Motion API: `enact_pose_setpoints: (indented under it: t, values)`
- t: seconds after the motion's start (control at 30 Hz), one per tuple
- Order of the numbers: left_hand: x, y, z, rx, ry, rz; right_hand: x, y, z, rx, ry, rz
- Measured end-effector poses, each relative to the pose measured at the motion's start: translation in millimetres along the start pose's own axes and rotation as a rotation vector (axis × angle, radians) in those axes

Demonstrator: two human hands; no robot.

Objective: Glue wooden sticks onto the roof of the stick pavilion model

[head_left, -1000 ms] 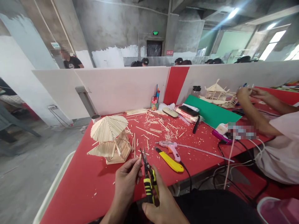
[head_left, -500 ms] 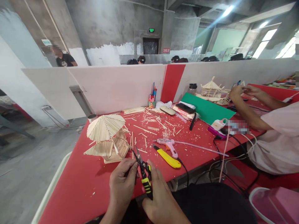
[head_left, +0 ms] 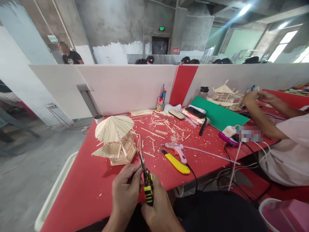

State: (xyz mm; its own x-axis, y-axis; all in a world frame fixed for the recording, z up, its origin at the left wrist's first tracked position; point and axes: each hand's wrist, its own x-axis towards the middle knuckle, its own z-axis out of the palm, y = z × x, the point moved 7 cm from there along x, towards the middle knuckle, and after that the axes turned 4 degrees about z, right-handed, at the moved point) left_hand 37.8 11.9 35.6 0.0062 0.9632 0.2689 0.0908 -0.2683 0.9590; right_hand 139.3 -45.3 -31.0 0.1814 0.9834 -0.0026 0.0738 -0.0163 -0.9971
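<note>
My right hand (head_left: 158,201) is wrapped round the black-and-yellow handles of a pair of snips (head_left: 148,190), whose blades point up and away over the table edge. Close beside the blades, my left hand (head_left: 126,190) is closed in a pinch of thumb and forefinger. What it pinches is hidden behind the fingertips. Just beyond both hands stands a small pavilion model (head_left: 114,130) of thin wooden sticks, with a ribbed conical roof and a latticed base. Loose wooden sticks (head_left: 153,146) lie to the right of the model.
A pink glue gun (head_left: 180,151) and a yellow utility knife (head_left: 177,163) lie right of the snips. Farther back are a pen cup (head_left: 160,104), a phone (head_left: 195,112) and a green board (head_left: 218,112). At right, a co-worker's arms (head_left: 263,112) reach over the table.
The snips' blades have come together from being apart, and my right hand has closed further on the handles. The view has shifted slightly, with the table things sitting farther right.
</note>
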Motion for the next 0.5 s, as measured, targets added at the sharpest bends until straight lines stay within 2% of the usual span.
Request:
enact_pose_setpoints:
  t: [0.1,0.2,0.27,0.43,0.5]
  values:
    - [-1,-9,-7.4,-0.039,0.056,-0.096,-1,-1,8,-0.016,-0.031,0.034]
    - [-2,-12,-10.5,-0.06,0.064,-0.129,-4,-1,12,-0.01,-0.03,0.081]
    - [-2,-10,-10.5,-0.038,0.047,-0.108,-5,-1,14,0.026,-0.037,0.091]
    - [-4,5,-6.5,0.068,0.007,0.069,-5,-7,9,0.07,-0.054,0.048]
    - [-4,5,-4.1,0.058,-0.004,0.07,-5,-11,6,0.074,-0.05,0.04]
